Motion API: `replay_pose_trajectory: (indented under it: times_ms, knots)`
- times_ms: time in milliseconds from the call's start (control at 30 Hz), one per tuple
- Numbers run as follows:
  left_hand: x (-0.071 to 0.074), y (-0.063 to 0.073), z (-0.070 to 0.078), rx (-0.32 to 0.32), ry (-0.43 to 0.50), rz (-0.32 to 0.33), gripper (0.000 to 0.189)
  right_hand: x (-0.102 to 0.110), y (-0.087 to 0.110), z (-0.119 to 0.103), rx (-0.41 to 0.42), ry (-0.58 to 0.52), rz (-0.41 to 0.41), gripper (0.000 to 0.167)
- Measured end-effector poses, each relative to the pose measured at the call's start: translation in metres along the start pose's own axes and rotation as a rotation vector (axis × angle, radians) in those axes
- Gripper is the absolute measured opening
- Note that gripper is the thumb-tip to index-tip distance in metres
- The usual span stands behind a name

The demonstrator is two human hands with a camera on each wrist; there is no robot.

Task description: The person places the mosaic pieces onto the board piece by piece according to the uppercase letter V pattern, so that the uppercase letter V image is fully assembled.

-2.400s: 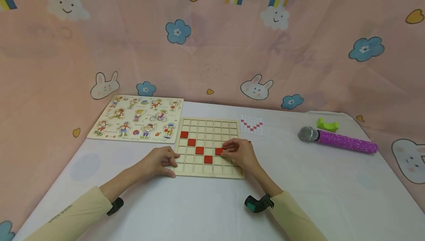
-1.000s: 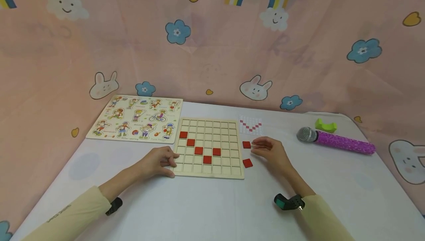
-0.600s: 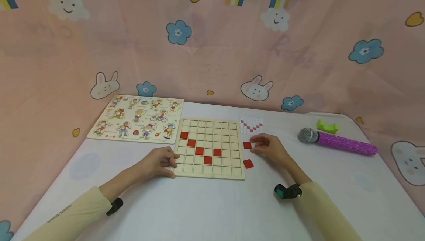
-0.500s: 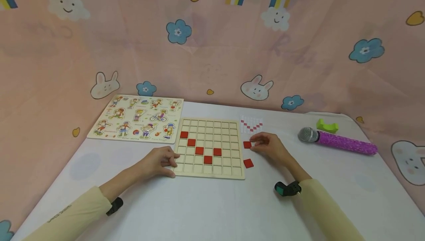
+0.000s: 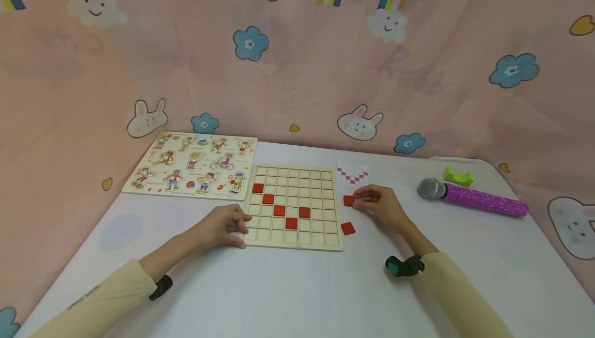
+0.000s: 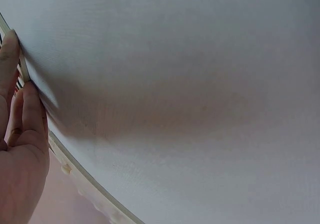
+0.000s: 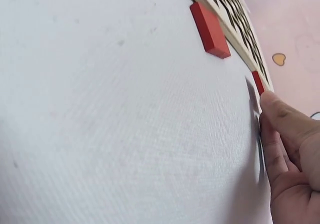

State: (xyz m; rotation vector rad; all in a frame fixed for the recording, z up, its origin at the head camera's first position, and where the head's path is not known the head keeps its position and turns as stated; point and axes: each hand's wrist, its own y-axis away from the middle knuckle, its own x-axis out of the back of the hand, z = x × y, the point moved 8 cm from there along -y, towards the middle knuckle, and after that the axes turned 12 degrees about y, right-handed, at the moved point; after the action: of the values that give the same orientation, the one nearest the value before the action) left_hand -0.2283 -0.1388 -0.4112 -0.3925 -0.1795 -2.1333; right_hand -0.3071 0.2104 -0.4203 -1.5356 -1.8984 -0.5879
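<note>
A wooden grid board (image 5: 312,184) lies mid-table, with several red square tiles (image 5: 279,211) in its cells: a diagonal running down to the right, then one tile stepping up. My left hand (image 5: 219,227) grips the board's near left corner, thumb at the front and fingers along the left side. Right of the board, my right hand (image 5: 382,206) pinches a red square tile (image 5: 348,201) between thumb and fingers; the fingers hide part of it. Another loose red tile (image 5: 347,228) lies nearer, beside the board's edge. In the right wrist view the pinched tile (image 7: 258,82) shows edge-on past the thumb.
Behind the right hand lies a small pattern card (image 5: 352,167) with a red V of squares. A picture puzzle board (image 5: 186,144) sits at the back left. A purple microphone (image 5: 485,200) and a green curved block (image 5: 458,176) lie on the right. A patterned cloth hangs behind.
The right hand has left a red tile in the board's grid and moved right to a loose tile. That tile has since shifted slightly right with the fingers. The left hand stays put.
</note>
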Motion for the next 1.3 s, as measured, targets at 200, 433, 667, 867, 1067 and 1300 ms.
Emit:
replay_pose_trajectory:
  times_ms: [200, 433, 667, 867, 1067, 1300]
  knots:
    - [0.000, 0.000, -0.001, 0.037, 0.009, -0.003, 0.025, 0.001, 0.005, -0.006, -0.040, -0.003, 0.029, 0.036]
    - [0.000, -0.001, -0.001, 0.050, 0.004, 0.000, 0.025, -0.001, 0.010, -0.008, -0.095, -0.032, 0.027, 0.038]
    - [-0.001, -0.001, -0.002, 0.055, 0.011, 0.001, 0.024, -0.005, 0.011, -0.011, -0.128, -0.076, 0.030, 0.036]
    - [-0.001, 0.000, -0.001, 0.045, -0.007, -0.001, 0.024, -0.012, 0.013, -0.020, -0.106, -0.106, 0.015, 0.035]
    - [-0.001, 0.001, -0.001, 0.039, -0.011, -0.003, 0.024, -0.023, 0.013, -0.025, -0.104, -0.136, -0.014, 0.036]
    - [0.000, 0.000, -0.002, 0.058, 0.015, 0.009, 0.024, -0.033, 0.012, -0.031, -0.093, -0.165, -0.033, 0.036]
